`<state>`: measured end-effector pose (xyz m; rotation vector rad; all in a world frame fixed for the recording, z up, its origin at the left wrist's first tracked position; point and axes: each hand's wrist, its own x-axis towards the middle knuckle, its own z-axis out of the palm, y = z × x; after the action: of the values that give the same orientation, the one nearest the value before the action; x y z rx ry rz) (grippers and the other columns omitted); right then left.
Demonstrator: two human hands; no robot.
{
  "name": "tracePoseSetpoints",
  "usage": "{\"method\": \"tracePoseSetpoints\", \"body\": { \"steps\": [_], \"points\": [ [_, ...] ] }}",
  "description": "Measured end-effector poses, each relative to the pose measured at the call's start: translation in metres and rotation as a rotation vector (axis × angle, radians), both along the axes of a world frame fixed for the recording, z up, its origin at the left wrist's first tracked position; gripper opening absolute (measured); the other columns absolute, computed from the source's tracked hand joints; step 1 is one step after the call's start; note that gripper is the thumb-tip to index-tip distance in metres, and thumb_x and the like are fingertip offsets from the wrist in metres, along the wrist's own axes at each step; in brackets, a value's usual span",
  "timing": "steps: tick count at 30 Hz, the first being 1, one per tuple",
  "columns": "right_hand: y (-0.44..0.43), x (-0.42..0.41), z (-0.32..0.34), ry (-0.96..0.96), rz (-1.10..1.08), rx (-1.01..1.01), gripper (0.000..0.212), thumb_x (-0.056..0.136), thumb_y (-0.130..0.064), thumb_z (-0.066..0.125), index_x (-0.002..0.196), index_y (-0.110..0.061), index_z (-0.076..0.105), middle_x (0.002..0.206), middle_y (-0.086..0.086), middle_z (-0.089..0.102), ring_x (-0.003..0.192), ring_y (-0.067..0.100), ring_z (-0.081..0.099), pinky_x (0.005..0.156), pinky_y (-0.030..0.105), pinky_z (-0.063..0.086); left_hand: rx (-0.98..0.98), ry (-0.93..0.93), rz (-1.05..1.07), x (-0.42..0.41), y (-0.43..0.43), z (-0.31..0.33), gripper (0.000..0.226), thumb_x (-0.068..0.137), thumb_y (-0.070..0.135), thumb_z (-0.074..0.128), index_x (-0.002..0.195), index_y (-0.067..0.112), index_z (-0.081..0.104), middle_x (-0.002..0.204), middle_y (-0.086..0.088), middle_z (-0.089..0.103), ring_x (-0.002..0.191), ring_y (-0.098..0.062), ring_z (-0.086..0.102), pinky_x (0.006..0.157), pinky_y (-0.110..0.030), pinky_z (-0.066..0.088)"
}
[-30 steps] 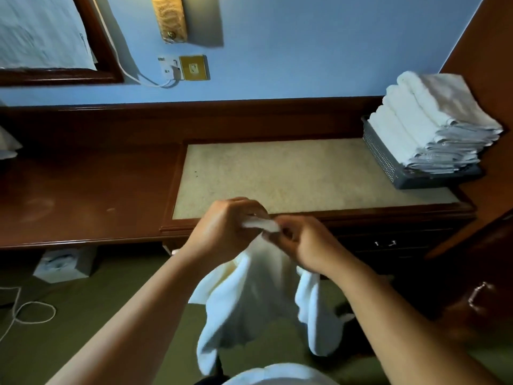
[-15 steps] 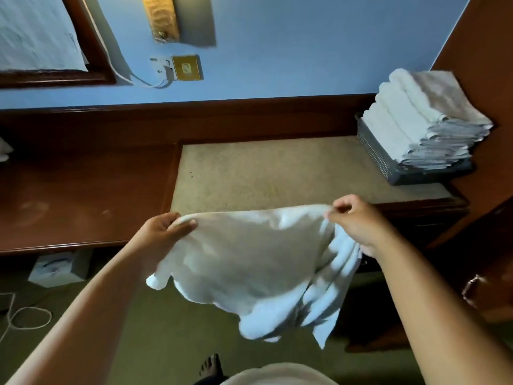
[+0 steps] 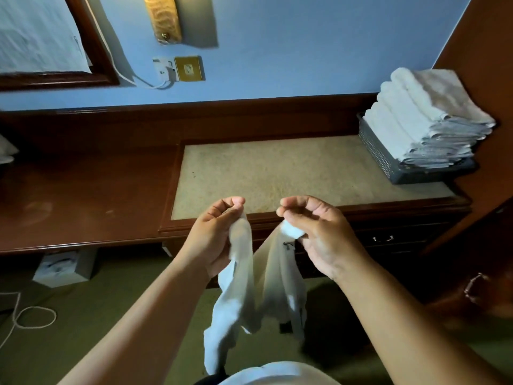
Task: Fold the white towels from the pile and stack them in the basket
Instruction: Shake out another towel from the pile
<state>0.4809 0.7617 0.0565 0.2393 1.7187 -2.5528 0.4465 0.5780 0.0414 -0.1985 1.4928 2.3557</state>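
Towel (image 3: 249, 287), white, limp, one held: top edge is pinched by left hand (image 3: 213, 237) and right hand (image 3: 319, 234), remainder hung below both grips; one filled basket (image 3: 380, 151) beyond right grip.

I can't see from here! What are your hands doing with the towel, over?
Left hand and right hand both pinch the towel, hanging unfolded. Basket holds a tall folded stack. Nothing seen in the way.

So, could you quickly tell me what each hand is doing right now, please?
Left hand: closed, pinching one corner of the white towel.
Right hand: closed, holding another corner of the same towel.
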Motion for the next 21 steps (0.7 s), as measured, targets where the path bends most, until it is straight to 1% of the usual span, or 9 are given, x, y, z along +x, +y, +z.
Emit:
{"method": "tracePoseSetpoints", "body": {
  "steps": [2, 3, 5, 7, 9, 11, 14, 17, 21],
  "points": [
    [-0.016, 0.008, 0.006, 0.092, 0.015, -0.015, 0.016, 0.073, -0.007, 0.078, 0.088, -0.014, 0.075, 0.088, 0.009, 0.074, 0.083, 0.016, 0.068, 0.079, 0.025, 0.053, 0.071, 0.017, -0.013, 0.003, 0.009, 0.007, 0.007, 0.100, 0.012, 0.053, 0.102, 0.015, 0.059, 0.075, -0.009, 0.052, 0.061, -0.020, 0.048, 0.051, -0.029, 0.048],
    [-0.022, 0.010, 0.007, 0.153, 0.022, 0.023, 0.015, 0.074, -0.009, 0.080, 0.087, -0.016, 0.077, 0.089, 0.010, 0.075, 0.086, 0.017, 0.069, 0.081, 0.025, 0.054, 0.109, 0.021, -0.020, 0.004, 0.012, 0.011, 0.008, 0.101, 0.011, 0.053, 0.104, 0.015, 0.059, 0.077, -0.010, 0.052, 0.062, -0.021, 0.049, 0.051, -0.030, 0.049],
    [-0.026, 0.014, 0.006, 0.260, 0.072, 0.109, 0.015, 0.083, -0.009, 0.070, 0.092, -0.018, 0.078, 0.096, 0.010, 0.076, 0.095, 0.020, 0.070, 0.087, 0.027, 0.052, 0.172, 0.025, -0.014, 0.006, 0.015, 0.017, 0.010, 0.102, 0.012, 0.052, 0.104, 0.015, 0.061, 0.077, -0.010, 0.052, 0.062, -0.022, 0.048, 0.050, -0.029, 0.048],
    [-0.023, 0.016, 0.007, 0.349, 0.151, 0.176, 0.029, 0.082, -0.001, 0.056, 0.100, -0.014, 0.075, 0.105, 0.011, 0.074, 0.103, 0.020, 0.069, 0.092, 0.029, 0.051, 0.206, 0.023, 0.024, 0.006, 0.014, 0.022, 0.010, 0.102, 0.012, 0.052, 0.104, 0.015, 0.061, 0.076, -0.007, 0.050, 0.062, -0.019, 0.045, 0.051, -0.028, 0.045],
    [-0.020, 0.017, 0.010, 0.516, 0.191, 0.347, 0.031, 0.081, 0.005, 0.057, 0.106, -0.005, 0.071, 0.110, 0.008, 0.072, 0.107, 0.022, 0.068, 0.095, 0.033, 0.052, 0.238, 0.025, 0.038, 0.007, 0.010, 0.027, 0.010, 0.100, 0.013, 0.053, 0.103, 0.016, 0.062, 0.076, -0.005, 0.051, 0.062, -0.018, 0.044, 0.052, -0.027, 0.044],
    [-0.021, 0.016, 0.014, 0.723, 0.166, 0.609, 0.028, 0.081, 0.010, 0.065, 0.105, -0.003, 0.072, 0.108, 0.004, 0.071, 0.106, 0.022, 0.068, 0.093, 0.037, 0.054, 0.272, 0.029, 0.019, 0.010, 0.007, 0.032, 0.010, 0.099, 0.014, 0.054, 0.104, 0.016, 0.062, 0.077, -0.004, 0.051, 0.061, -0.017, 0.045, 0.052, -0.028, 0.046],
    [-0.022, 0.011, 0.024, 0.945, 0.100, 0.826, 0.016, 0.081, 0.008, 0.075, 0.095, -0.002, 0.075, 0.102, 0.003, 0.072, 0.101, 0.013, 0.069, 0.087, 0.033, 0.056, 0.281, 0.035, 0.042, 0.010, 0.000, 0.037, 0.014, 0.099, 0.011, 0.050, 0.103, 0.017, 0.062, 0.078, -0.003, 0.054, 0.060, -0.015, 0.047, 0.050, -0.027, 0.047],
    [-0.024, 0.010, 0.034, 1.050, 0.114, 0.857, 0.009, 0.084, 0.000, 0.078, 0.093, -0.001, 0.076, 0.099, 0.005, 0.073, 0.097, 0.011, 0.069, 0.083, 0.028, 0.056, 0.256, 0.053, 0.077, 0.007, -0.007, 0.044, 0.015, 0.100, 0.012, 0.050, 0.102, 0.018, 0.063, 0.080, -0.002, 0.053, 0.062, -0.014, 0.047, 0.052, -0.025, 0.044],
    [-0.033, 0.010, 0.045, 1.125, 0.124, 0.920, 0.011, 0.086, 0.000, 0.077, 0.096, -0.004, 0.077, 0.100, 0.004, 0.070, 0.100, -0.002, 0.063, 0.087, 0.013, 0.048, 0.254, 0.027, 0.081, 0.015, -0.002, 0.050, 0.013, 0.101, 0.014, 0.052, 0.105, 0.016, 0.065, 0.081, -0.007, 0.056, 0.066, -0.020, 0.051, 0.055, -0.029, 0.048]
  ]
}}
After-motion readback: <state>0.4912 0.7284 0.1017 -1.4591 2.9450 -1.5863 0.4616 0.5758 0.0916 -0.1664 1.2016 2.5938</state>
